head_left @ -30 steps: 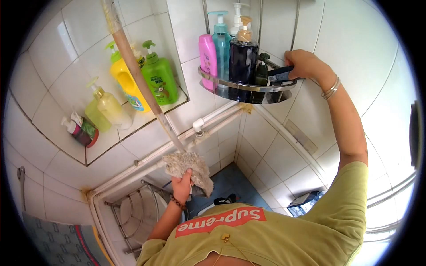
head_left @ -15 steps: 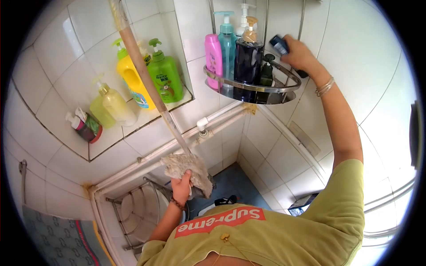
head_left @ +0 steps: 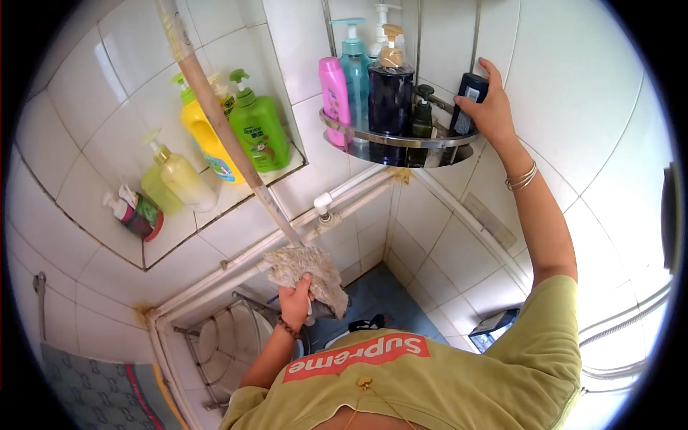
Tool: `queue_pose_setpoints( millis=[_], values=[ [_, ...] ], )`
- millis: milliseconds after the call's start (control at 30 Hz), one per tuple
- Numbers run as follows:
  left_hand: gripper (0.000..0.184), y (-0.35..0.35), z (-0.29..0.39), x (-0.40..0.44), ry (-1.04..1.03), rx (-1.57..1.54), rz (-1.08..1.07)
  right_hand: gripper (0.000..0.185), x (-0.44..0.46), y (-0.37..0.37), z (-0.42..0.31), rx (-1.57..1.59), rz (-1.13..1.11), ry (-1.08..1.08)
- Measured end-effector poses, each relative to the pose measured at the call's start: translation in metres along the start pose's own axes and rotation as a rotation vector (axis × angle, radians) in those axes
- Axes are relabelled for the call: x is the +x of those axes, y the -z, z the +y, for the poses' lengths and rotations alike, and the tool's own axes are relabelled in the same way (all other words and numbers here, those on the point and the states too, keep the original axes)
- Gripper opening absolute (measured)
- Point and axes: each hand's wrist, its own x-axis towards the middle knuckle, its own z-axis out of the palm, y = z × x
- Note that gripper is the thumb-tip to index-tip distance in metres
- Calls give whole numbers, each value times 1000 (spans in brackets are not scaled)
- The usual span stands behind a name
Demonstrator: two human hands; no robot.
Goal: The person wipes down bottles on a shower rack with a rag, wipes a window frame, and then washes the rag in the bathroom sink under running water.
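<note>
The right hand (head_left: 494, 115) is reaching up to the corner shelf (head_left: 401, 141), where the black bottle (head_left: 471, 97) is standing nearly upright behind the rail at the right end. The thumb is lying across the bottle's front while the index finger is pointing upward, apart from it; the other fingers are mostly hidden, so whether this grip is clamping firmly I cannot tell. Just left, a small pump bottle (head_left: 423, 120) is sitting, and beyond it a tall dark bottle (head_left: 391, 100), a teal bottle (head_left: 355, 80) and a pink bottle (head_left: 333, 93) are lining the shelf, with a white pump (head_left: 383, 20) showing behind.

Lower down, the left hand (head_left: 294, 299) is closing its grip on a shaggy cloth (head_left: 309, 269), the thumb pressing against it. A pole (head_left: 228, 132) is slanting down from the upper left to the cloth. It is passing in front of the ledge (head_left: 228, 199), partly covering a yellow bottle (head_left: 202, 135); a green bottle (head_left: 258, 135) is standing just right of it. A towel (head_left: 100, 383) is hanging at the lower left.
</note>
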Motion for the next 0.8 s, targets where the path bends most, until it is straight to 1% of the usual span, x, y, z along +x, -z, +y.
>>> queue_pose_setpoints(
  millis=[133,200,233,300,333,400,433,500,533,600,633,700,733,800],
  values=[
    [19,4,-5,3,-12,25,-13,63,-5,5,4,-25,-11,28],
    [19,5,-9,5,-14,9,-3,53,-3,2,14,-169,32,249],
    [19,4,-6,5,-15,12,-7,53,-1,2,17,-170,36,246],
    [18,1,-1,3,3,37,-2,42,3,2,21,-237,-62,322],
    [18,0,-2,4,2,37,-2,42,3,2,19,-237,-60,322],
    [16,1,-4,4,0,7,-5,35,3,2,10,-246,-114,218],
    [16,1,-5,4,-1,4,-1,35,5,1,10,-245,-117,222],
    [13,2,-5,2,1,-6,5,35,10,-1,12,-470,-20,421],
    [13,2,-5,1,3,-10,11,35,12,-2,8,-468,-26,426],
    [14,1,-5,0,3,-52,56,29,18,-2,-8,-427,97,671],
    [14,3,-7,0,5,-56,62,29,21,-6,-16,-424,91,677],
    [17,9,-11,1,21,-19,50,20,26,-14,-28,-111,-102,480],
    [17,9,-10,0,25,-21,56,20,31,-18,-28,-110,-109,482],
    [21,9,-7,0,-6,-54,55,14,47,-33,-22,-242,-373,319]
  ],
)
